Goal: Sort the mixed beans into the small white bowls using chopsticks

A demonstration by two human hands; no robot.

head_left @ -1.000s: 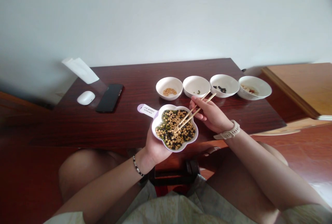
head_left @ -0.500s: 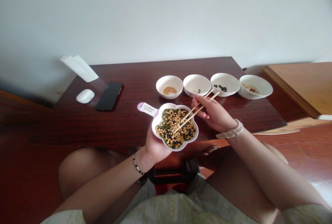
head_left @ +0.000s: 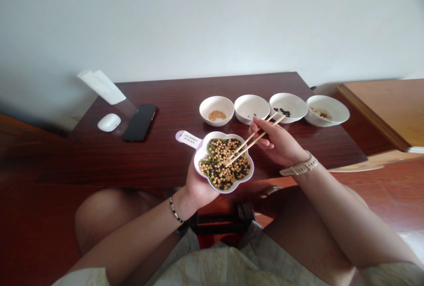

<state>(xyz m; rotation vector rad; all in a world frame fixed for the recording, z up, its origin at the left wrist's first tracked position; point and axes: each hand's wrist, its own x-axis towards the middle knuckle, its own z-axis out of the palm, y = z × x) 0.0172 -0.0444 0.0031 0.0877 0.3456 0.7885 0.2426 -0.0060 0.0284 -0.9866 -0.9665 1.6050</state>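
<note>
My left hand (head_left: 200, 189) grips a flower-shaped white bowl (head_left: 198, 162) with a lilac rim and a labelled handle. Mixed beans (head_left: 221, 156), yellow, black and small green, fill it. In my right hand (head_left: 276, 140) is a pair of chopsticks (head_left: 253, 139), their tips over the beans at the right of the bowl; whether a bean is between them I cannot tell. Behind stand white bowls in a row: one with yellow beans (head_left: 217, 115), one with a few green beans (head_left: 255, 114), one with black beans (head_left: 283, 112).
At the row's right end a white bowl (head_left: 341, 111) holds pale and reddish bits. On the dark wooden table (head_left: 175, 100) at left lie a black phone (head_left: 139, 122), a white rounded case (head_left: 109, 122) and a folded white paper (head_left: 102, 87). A lighter wooden piece (head_left: 387, 105) adjoins at right.
My right hand and the chopsticks have shifted slightly right and up, their tips moving from the middle of the beans toward the right. My left hand and the flower-shaped bowl stay in place.
</note>
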